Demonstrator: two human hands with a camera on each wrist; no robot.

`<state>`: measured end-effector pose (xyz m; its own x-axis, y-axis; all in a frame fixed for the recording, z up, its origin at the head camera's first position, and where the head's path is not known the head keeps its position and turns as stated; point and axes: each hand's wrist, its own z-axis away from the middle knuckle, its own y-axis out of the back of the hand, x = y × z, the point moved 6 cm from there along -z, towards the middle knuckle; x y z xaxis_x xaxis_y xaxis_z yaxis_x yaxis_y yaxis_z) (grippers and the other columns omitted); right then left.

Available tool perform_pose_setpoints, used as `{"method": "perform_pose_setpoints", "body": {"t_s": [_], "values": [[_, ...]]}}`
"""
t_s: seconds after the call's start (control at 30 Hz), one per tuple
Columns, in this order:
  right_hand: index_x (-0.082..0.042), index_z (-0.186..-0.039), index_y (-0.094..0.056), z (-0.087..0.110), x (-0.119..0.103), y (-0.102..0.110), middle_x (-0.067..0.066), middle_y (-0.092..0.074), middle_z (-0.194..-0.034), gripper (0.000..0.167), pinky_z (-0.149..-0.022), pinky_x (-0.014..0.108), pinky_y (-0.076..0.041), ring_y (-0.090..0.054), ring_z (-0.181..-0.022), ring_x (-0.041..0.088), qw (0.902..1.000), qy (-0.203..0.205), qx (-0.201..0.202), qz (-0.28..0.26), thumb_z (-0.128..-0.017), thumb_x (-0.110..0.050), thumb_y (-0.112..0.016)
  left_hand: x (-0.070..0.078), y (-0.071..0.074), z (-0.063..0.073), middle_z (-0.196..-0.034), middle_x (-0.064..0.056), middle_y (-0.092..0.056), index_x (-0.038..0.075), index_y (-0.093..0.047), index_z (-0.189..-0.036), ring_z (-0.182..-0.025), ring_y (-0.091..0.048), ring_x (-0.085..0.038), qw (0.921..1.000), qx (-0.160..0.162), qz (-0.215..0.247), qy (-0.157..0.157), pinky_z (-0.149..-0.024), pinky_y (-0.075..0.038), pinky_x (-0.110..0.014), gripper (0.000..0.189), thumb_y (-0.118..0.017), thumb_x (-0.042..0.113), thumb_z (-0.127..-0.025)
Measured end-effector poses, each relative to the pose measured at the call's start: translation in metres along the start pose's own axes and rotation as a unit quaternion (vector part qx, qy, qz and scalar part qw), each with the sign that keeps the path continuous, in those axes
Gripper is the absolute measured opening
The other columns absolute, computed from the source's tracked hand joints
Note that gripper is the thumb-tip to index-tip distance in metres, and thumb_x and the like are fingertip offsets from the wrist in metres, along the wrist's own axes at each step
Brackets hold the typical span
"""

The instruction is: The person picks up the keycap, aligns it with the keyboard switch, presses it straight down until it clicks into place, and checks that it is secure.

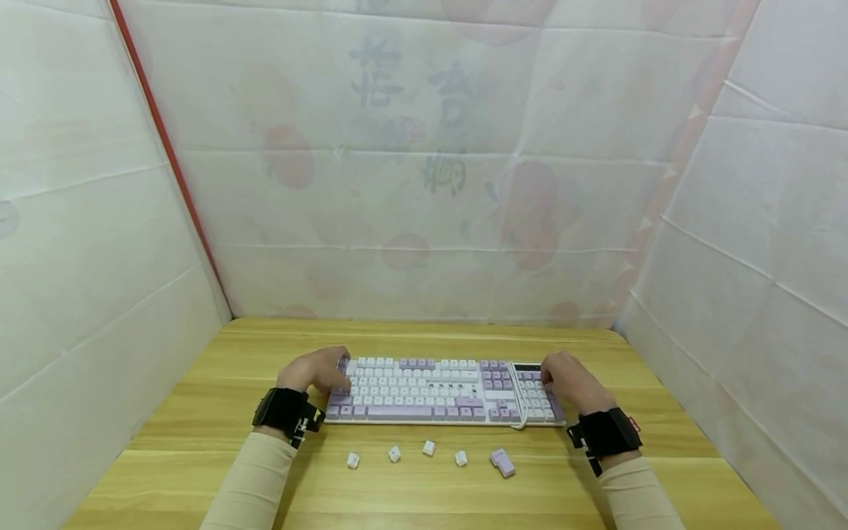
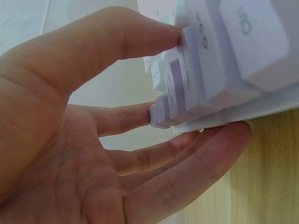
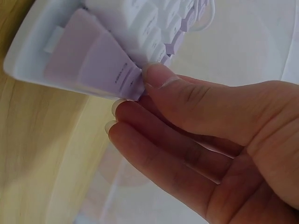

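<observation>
White-and-purple keyboard [image 1: 397,411] sat mid-table, spanning the gap between both hands; left hand [image 1: 316,368] gripped its left end, thumb on top at the purple side keys, other fingers at and under the rim; right hand [image 1: 573,381] pinched the keypad end, thumb above, fingertips at the edge below; neither looked loose. My read: step in hand was steadying or placing the board by its 2 ends; doing it well meant even force both sides, grip on the case rim rather than the caps, thumbs kept light so no key popped, board kept level and clear of the loose caps. Long axis ran left-right, roughly parallel to the table's back edge; space-bar side faced the person, function row faced the back wall, keypad pointed right; white cable [image 1: 519,397] lay bundled across the keypad side; dark bare spots showed among the keys right of middle; nearer the person, 4 white keycaps [image 1: 429,447] and 1 purple keycap [image 1: 503,463] lay apart on the wood-grain table [image 1: 397,508]; pale sheeting [image 1: 397,213] stood behind.
</observation>
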<state>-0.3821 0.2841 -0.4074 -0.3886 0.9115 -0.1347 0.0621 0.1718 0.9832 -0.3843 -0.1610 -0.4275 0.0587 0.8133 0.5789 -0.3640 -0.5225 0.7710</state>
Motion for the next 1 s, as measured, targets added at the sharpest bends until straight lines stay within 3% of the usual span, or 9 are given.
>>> {"method": "perform_pose_setpoints", "body": {"t_s": [0.57, 1.0], "values": [[-0.005, -0.076, -0.073, 0.000, -0.003, 0.003, 0.002, -0.065, -0.073, 0.014, -0.063, 0.032, -0.047, -0.051, -0.068, 0.013, 0.9999, 0.013, 0.005, 0.005, -0.081, 0.007, -0.077, 0.000, 0.000, -0.001, -0.133, -0.020, -0.058, 0.001, -0.051, -0.139, -0.083, -0.059, -0.022, 1.0000, 0.004, -0.009, -0.002, -0.070, -0.051, -0.032, 0.065, -0.077, 0.010, -0.081], [-0.004, -0.084, -0.075, 0.001, -0.016, 0.011, 0.004, -0.070, -0.081, 0.009, -0.070, 0.035, -0.052, -0.058, -0.074, 0.014, 0.9998, 0.020, 0.000, 0.004, -0.083, 0.004, -0.079, 0.000, 0.001, 0.000, -0.130, -0.019, -0.058, 0.000, -0.050, -0.140, -0.081, -0.059, -0.022, 0.9999, 0.006, -0.011, 0.001, -0.070, -0.051, -0.033, 0.065, -0.076, 0.010, -0.082]]}}
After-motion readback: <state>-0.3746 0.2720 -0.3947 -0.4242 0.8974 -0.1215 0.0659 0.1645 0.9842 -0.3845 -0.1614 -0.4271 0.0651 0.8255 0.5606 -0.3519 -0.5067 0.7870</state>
